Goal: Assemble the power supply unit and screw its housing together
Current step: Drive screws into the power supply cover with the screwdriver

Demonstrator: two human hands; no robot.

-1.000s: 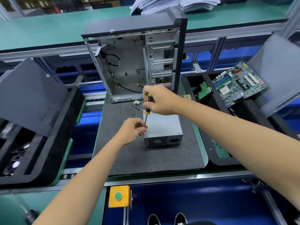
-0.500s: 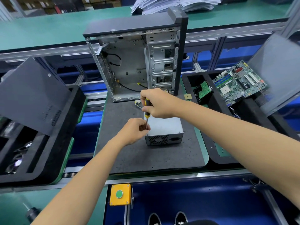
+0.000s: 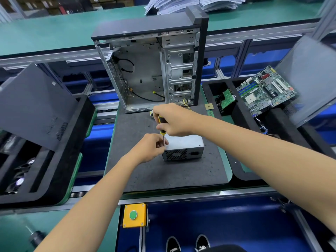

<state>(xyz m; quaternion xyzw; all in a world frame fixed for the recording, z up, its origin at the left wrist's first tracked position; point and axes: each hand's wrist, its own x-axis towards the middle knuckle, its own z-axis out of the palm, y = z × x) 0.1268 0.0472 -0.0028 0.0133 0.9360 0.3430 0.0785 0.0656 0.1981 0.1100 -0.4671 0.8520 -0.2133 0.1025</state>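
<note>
1. Green surface (image 3: pixel 54 31) runs behind the open computer case (image 3: pixel 151 70), with paper stacks (image 3: pixel 190 4) on its far side; a dark foam mat (image 3: pixel 163 171) lies in front of the case and carries it.
2. Black foam trays flank the case: the right tray (image 3: pixel 241 171) holds a motherboard (image 3: pixel 267 90) and a smaller green board (image 3: pixel 226 99); the left tray (image 3: pixel 60 171) props a dark side panel (image 3: pixel 36 104).
3. The grey power supply unit (image 3: pixel 183 147) sits on the mat in front of the case, fan grille facing the person.
4. The right hand (image 3: pixel 174 120) grips a yellow-black screwdriver (image 3: pixel 162 124) upright over the unit's left corner.
5. The left hand (image 3: pixel 151 147) pinches the screwdriver shaft just beside that corner.
</note>
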